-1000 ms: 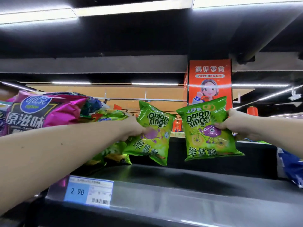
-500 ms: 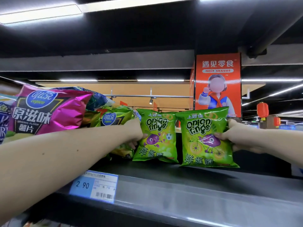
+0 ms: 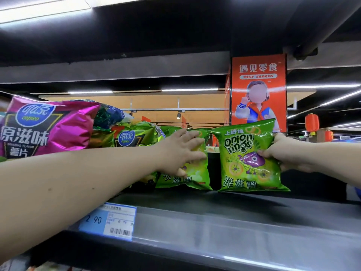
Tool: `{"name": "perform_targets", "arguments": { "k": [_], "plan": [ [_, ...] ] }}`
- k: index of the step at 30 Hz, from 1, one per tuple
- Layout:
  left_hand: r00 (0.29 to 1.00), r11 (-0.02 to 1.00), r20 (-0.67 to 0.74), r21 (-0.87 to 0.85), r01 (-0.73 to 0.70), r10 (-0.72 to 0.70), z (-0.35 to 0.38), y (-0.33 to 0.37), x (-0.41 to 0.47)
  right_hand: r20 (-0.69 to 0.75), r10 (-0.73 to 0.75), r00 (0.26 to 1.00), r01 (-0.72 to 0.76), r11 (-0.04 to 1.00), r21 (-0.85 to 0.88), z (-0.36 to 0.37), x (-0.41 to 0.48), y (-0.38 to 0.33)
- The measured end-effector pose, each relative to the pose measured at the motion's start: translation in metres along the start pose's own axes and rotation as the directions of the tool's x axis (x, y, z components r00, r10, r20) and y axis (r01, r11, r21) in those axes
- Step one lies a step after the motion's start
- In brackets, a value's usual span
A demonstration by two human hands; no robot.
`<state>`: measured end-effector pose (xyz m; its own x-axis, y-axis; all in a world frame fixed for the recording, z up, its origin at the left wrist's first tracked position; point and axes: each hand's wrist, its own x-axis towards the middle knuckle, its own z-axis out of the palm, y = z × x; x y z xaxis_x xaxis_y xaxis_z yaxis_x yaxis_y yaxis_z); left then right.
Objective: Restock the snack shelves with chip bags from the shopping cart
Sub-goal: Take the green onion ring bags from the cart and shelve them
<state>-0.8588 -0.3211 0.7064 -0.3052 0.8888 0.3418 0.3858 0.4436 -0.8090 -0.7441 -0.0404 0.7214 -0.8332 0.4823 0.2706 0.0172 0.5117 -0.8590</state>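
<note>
Left hand (image 3: 181, 151) flat, fingers spread, on left bag (image 3: 197, 174); right hand (image 3: 286, 156) pinches right bag (image 3: 247, 161) by its right edge. Both bags upright on shelf (image 3: 244, 210), apart. Price tag (image 3: 109, 222) on shelf lip.

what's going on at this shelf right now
A person is stocking a dark shelf with green snack bags. The left hand presses with straight fingers on the left Onion Rings bag, which stands beside green Copico chip bags. The right hand pinches the side of the right Onion Rings bag, whose bottom edge seems to rest on the shelf, a gap apart from the first.
</note>
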Motion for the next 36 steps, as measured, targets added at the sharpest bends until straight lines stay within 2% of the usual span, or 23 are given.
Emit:
{"name": "perform_targets", "arguments": {
  "k": [4, 7, 11, 19, 22, 25, 27, 29, 30, 32, 36],
  "plan": [
    [0.983, 1.000, 0.181, 0.020, -0.007, 0.003, 0.011, 0.000, 0.001, -0.014, 0.006, 1.000, -0.006, 1.000, 0.014, -0.003, 0.002, 0.000],
    [0.967, 1.000, 0.253, -0.007, 0.011, -0.009, 0.014, -0.009, -0.002, 0.004, 0.017, 1.000, -0.017, 0.999, 0.036, -0.001, 0.005, -0.001],
    [0.972, 1.000, 0.234, 0.017, -0.007, 0.003, 0.015, -0.021, -0.011, 0.004, 0.007, 1.000, -0.007, 0.995, 0.098, 0.003, 0.007, -0.003],
    [0.992, 0.999, 0.125, 0.029, -0.017, 0.013, -0.001, -0.026, -0.018, 0.035, -0.112, 0.993, 0.103, 0.974, 0.200, -0.004, -0.007, -0.018],
    [0.997, 0.997, 0.034, 0.023, 0.068, -0.069, -0.021, -0.037, -0.027, 0.153, -0.120, 0.981, 0.084, 0.971, 0.224, 0.000, -0.022, -0.030],
    [0.974, 0.973, 0.039, -0.053, 0.224, -0.223, -0.035, -0.048, -0.043, 0.255, -0.128, 0.958, 0.062, 0.965, 0.253, 0.024, -0.037, -0.037],
    [0.928, 0.875, 0.100, -0.310, 0.373, -0.360, -0.040, -0.051, -0.056, 0.267, -0.152, 0.952, 0.083, 0.964, 0.254, 0.050, -0.043, -0.041],
    [0.868, 0.644, 0.184, -0.603, 0.471, -0.462, -0.040, -0.048, -0.066, 0.246, -0.180, 0.952, 0.122, 0.964, 0.235, 0.077, -0.043, -0.047],
    [0.848, 0.544, 0.214, -0.685, 0.484, -0.486, -0.040, -0.045, -0.069, 0.243, -0.190, 0.951, 0.131, 0.962, 0.241, 0.089, -0.042, -0.050],
    [0.815, 0.450, 0.258, -0.728, 0.518, -0.519, -0.038, -0.038, -0.075, 0.254, -0.200, 0.946, 0.134, 0.958, 0.253, 0.113, -0.040, -0.056],
    [0.739, 0.450, 0.276, -0.646, 0.616, -0.615, -0.033, -0.030, -0.081, 0.222, -0.215, 0.951, 0.194, 0.974, 0.116, 0.144, -0.039, -0.061]
  ]
}}
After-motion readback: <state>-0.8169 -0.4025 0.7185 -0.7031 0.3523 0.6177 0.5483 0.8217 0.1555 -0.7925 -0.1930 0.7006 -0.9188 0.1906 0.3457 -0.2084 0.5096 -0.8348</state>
